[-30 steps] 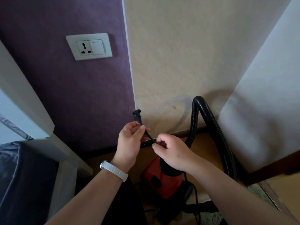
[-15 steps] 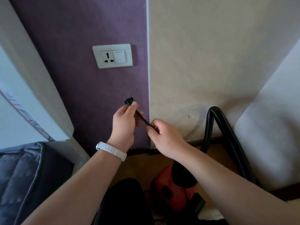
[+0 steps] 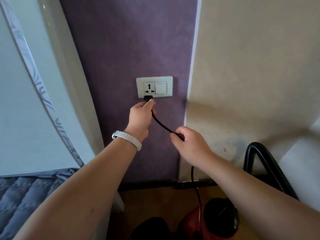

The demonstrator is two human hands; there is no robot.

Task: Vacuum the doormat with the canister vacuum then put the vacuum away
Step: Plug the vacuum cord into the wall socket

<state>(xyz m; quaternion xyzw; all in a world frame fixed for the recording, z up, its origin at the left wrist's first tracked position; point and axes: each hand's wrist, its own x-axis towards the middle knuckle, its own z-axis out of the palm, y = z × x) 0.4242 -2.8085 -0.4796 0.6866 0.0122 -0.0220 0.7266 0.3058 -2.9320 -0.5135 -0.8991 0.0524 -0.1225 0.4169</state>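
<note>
Plug [image 3: 148, 97] sits just below the wall socket [image 3: 149, 88] holes, pinched in your left hand [image 3: 140, 116], the nearer one, so your move likely runs slightly up and in, while your right hand [image 3: 188, 144] grips the cord [image 3: 161, 125] below-right of the socket.

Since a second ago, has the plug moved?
Yes. The plug, pinched by the left hand, rose from well below the outlet to its lower edge.

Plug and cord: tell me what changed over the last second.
The left hand lifted the plug to just below the wall socket, not yet inserted. The right hand followed, trailing the cord. Both keep their holds; the vacuum stays put.
</note>
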